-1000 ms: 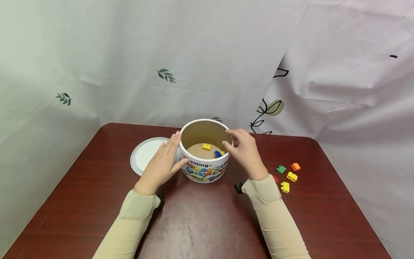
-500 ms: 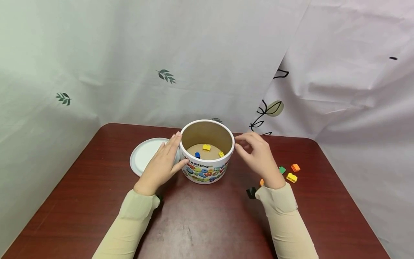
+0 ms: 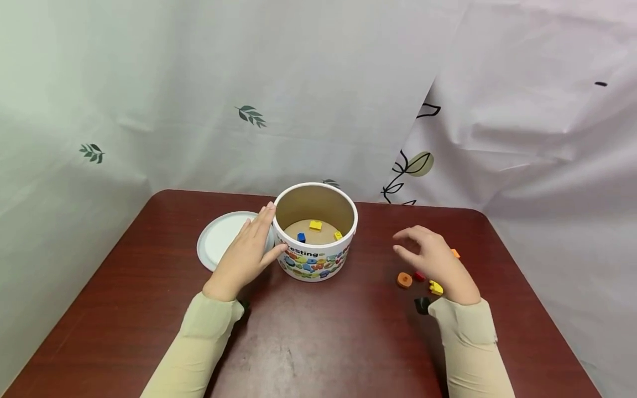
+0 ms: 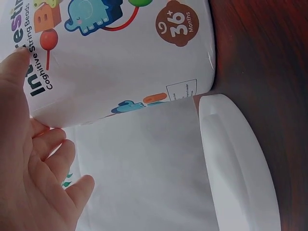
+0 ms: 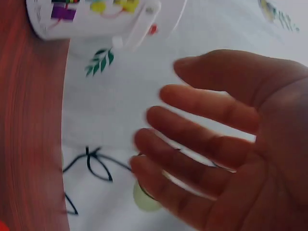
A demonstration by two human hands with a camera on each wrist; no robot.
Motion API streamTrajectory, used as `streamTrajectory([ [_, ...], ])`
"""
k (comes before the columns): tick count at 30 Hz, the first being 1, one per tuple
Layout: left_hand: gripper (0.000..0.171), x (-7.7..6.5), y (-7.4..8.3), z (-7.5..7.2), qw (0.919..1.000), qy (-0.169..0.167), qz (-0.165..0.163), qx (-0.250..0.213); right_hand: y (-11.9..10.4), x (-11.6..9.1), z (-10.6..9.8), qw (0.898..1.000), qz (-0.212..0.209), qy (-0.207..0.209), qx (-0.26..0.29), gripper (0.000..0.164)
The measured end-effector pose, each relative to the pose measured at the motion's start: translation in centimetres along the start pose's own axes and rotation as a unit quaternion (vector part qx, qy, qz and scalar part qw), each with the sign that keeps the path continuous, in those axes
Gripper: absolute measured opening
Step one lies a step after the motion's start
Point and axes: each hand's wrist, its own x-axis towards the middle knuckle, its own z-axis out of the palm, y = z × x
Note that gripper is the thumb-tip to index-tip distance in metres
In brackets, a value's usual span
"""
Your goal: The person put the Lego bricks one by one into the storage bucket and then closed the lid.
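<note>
Centrally, the white tub [image 3: 312, 270] stands upright on the table [image 3: 308, 342], containing two yellow blocks [image 3: 316, 225] and a blue block [image 3: 301, 237]. The left hand [image 3: 243, 255] lies against its wall, fingers straight; the right hand [image 3: 437, 265], loosely curved and empty, hovers near an orange piece [image 3: 404, 280] and what appears a red block [image 3: 419, 276].

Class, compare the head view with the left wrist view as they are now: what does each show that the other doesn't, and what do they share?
Only the head view: the right hand, held apart from the tub; the blue block and two yellow blocks inside it; the round orange piece on the table.

Only the left wrist view: the brown "36+ Months" badge printed on the tub's side.

Both: the left hand against the tub, the white lid and some tabletop.
</note>
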Motion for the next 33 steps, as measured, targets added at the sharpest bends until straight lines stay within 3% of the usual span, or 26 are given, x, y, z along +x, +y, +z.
streamTrajectory([
  [8,0.090,0.2,0.1,-0.2,1.0000,-0.001,0.009,0.003,1.9,-0.4,0.3,0.991,0.067,-0.118,-0.018,0.027],
  [13,0.090,0.1,0.2,-0.3,1.0000,-0.006,0.004,0.004,2.1,-0.5,0.8,0.983,0.085,-0.161,-0.021,0.029],
  [21,0.090,0.0,0.1,-0.4,0.9999,-0.013,-0.007,0.003,1.7,-0.5,1.4,0.972,0.147,-0.183,-0.027,0.021],
  [27,0.091,0.0,0.0,-0.3,0.9999,-0.010,-0.011,0.002,1.8,-0.5,2.5,0.974,0.144,-0.172,-0.042,0.014],
  [33,0.091,0.0,0.1,-0.2,0.9998,-0.013,-0.013,-0.001,1.9,-0.7,3.4,0.974,0.147,-0.166,-0.043,0.023],
])
